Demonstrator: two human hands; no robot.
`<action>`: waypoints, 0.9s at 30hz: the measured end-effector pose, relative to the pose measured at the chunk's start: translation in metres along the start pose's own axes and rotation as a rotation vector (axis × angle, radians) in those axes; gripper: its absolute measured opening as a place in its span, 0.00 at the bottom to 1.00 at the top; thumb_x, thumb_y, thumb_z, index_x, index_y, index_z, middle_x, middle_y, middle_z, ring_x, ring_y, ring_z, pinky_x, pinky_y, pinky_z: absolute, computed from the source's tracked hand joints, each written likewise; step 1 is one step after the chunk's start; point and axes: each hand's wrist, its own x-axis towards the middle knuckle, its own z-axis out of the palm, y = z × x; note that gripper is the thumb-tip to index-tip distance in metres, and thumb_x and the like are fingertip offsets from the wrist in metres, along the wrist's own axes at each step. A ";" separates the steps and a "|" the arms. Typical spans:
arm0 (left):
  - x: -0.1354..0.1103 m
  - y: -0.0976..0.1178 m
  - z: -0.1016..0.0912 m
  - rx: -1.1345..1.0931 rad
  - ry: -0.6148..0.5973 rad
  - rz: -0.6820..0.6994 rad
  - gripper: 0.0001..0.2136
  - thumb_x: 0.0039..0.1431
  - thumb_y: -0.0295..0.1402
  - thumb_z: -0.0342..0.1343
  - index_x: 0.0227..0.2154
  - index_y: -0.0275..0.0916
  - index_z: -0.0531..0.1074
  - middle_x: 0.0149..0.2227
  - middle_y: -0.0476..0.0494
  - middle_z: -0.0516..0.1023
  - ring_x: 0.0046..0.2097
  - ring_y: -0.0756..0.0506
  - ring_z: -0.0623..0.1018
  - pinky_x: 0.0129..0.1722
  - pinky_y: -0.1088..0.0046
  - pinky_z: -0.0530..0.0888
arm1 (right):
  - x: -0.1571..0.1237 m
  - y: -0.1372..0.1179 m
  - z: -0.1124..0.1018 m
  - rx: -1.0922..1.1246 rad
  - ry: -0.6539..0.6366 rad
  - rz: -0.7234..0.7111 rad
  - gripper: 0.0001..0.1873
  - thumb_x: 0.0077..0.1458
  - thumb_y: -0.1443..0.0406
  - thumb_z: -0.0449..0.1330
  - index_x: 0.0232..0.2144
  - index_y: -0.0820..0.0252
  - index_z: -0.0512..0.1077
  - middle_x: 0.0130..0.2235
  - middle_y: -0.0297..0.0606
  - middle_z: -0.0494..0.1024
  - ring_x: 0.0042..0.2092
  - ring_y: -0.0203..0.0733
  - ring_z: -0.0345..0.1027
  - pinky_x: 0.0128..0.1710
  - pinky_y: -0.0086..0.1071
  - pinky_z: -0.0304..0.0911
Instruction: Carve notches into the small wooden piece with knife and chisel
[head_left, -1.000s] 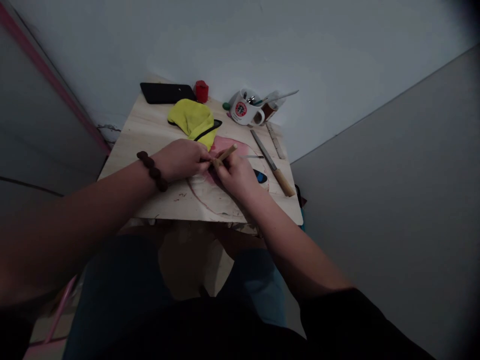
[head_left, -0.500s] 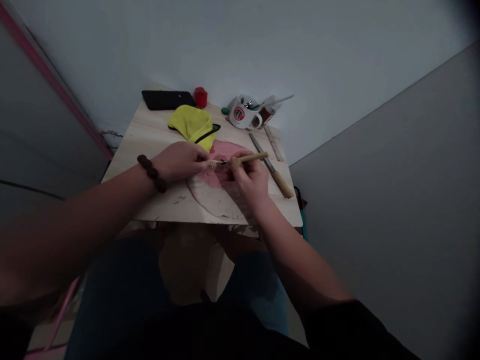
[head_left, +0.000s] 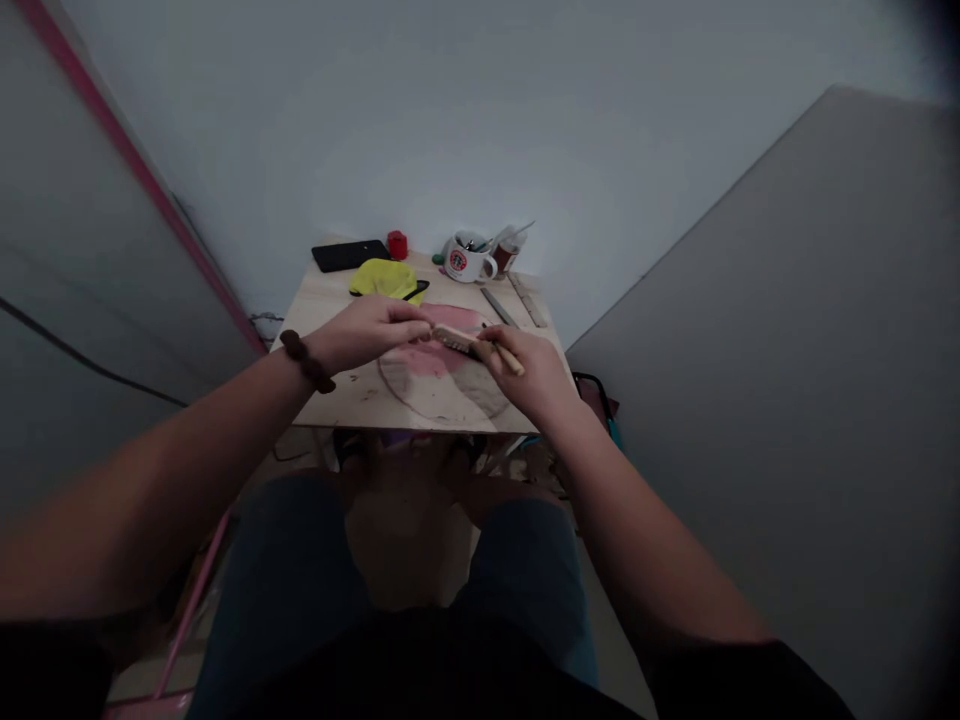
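Note:
A small pale carved piece, apparently wood, [head_left: 452, 338] with dark notched marks along its side is held above the table between my hands. My left hand [head_left: 375, 332] pinches its left end between thumb and fingers; a dark bead bracelet circles that wrist. My right hand [head_left: 529, 368] is closed around a thin tool with a light wooden handle [head_left: 511, 360], the handle's end poking out between the fingers. The right fingertips are at the piece's right end. The tool's tip cannot be made out. Beneath lies a round board or mat with a pink patch [head_left: 427, 362].
On the wooden table [head_left: 337, 405] stand a white mug [head_left: 461, 265] holding tools, a brown bottle [head_left: 507, 257] and a red object [head_left: 397, 244]. A black phone-like slab [head_left: 349, 255], a yellow cloth [head_left: 382, 279], a flat metal blade [head_left: 498, 306] and a ruler [head_left: 527, 300] lie there. Walls rise close by.
The view has tilted and shifted. My right hand has turned, so the tool's handle now points down toward me instead of rightward. The carved piece now shows its notched side more fully.

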 end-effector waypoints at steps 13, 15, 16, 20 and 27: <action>-0.008 -0.035 0.054 0.219 -0.057 0.060 0.15 0.75 0.43 0.58 0.48 0.39 0.86 0.50 0.32 0.86 0.53 0.32 0.84 0.55 0.56 0.78 | -0.066 0.059 0.061 0.368 0.192 0.321 0.18 0.68 0.48 0.65 0.45 0.53 0.84 0.39 0.42 0.93 0.41 0.53 0.89 0.42 0.40 0.80; -0.006 -0.035 0.053 0.208 -0.057 0.077 0.16 0.74 0.41 0.59 0.54 0.41 0.85 0.55 0.32 0.86 0.57 0.32 0.83 0.58 0.55 0.77 | -0.067 0.061 0.062 0.393 0.207 0.342 0.18 0.68 0.47 0.65 0.45 0.53 0.84 0.39 0.42 0.93 0.42 0.53 0.89 0.43 0.41 0.81; -0.005 -0.036 0.054 0.201 -0.062 0.092 0.16 0.74 0.41 0.59 0.57 0.42 0.85 0.59 0.33 0.85 0.60 0.32 0.82 0.61 0.55 0.76 | -0.067 0.062 0.062 0.404 0.212 0.351 0.19 0.67 0.47 0.66 0.45 0.53 0.84 0.39 0.43 0.93 0.42 0.54 0.89 0.44 0.41 0.81; -0.003 -0.038 0.054 0.182 -0.079 0.111 0.14 0.73 0.39 0.59 0.50 0.43 0.88 0.60 0.34 0.86 0.61 0.33 0.82 0.64 0.55 0.75 | -0.068 0.065 0.063 0.435 0.220 0.366 0.19 0.67 0.47 0.67 0.46 0.54 0.84 0.39 0.42 0.93 0.42 0.54 0.89 0.45 0.42 0.81; -0.009 -0.038 0.057 0.180 -0.015 0.023 0.17 0.73 0.38 0.58 0.56 0.40 0.85 0.57 0.33 0.87 0.57 0.32 0.84 0.58 0.55 0.77 | -0.067 0.065 0.064 0.462 0.234 0.373 0.19 0.67 0.47 0.67 0.45 0.53 0.84 0.38 0.42 0.92 0.41 0.53 0.88 0.43 0.41 0.80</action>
